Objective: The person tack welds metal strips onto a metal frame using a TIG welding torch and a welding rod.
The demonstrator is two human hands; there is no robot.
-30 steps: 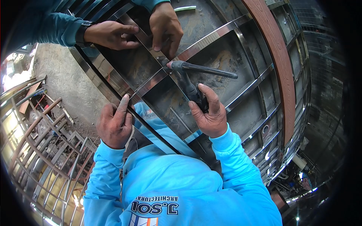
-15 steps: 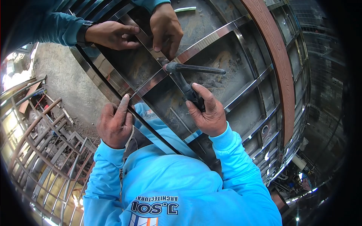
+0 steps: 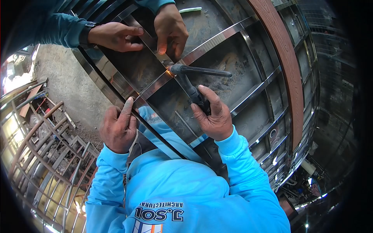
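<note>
My right hand (image 3: 215,116) is closed around the handle of a black TIG welding torch (image 3: 192,91). The torch head sits at a joint of the shiny metal frame (image 3: 210,44), where a small orange glow (image 3: 169,72) shows. At the frame's near edge, my left hand (image 3: 119,128) has its index finger stretched along to the metal and its other fingers curled; what they hold, if anything, I cannot tell. Across the frame, another person's hand (image 3: 116,37) is beside a bar, and that person's second hand (image 3: 171,31) reaches down close to the glowing joint.
A brown wood-grain plank (image 3: 285,58) lies along the frame's right side. A white-green stick (image 3: 190,9) is on the surface at the top. Bent metal bars (image 3: 50,136) and scrap pieces stand on the concrete floor (image 3: 62,73) at left.
An orange glow has appeared at the torch tip, lighting the other person's fingertips. The hands and torch hold nearly the same place.
</note>
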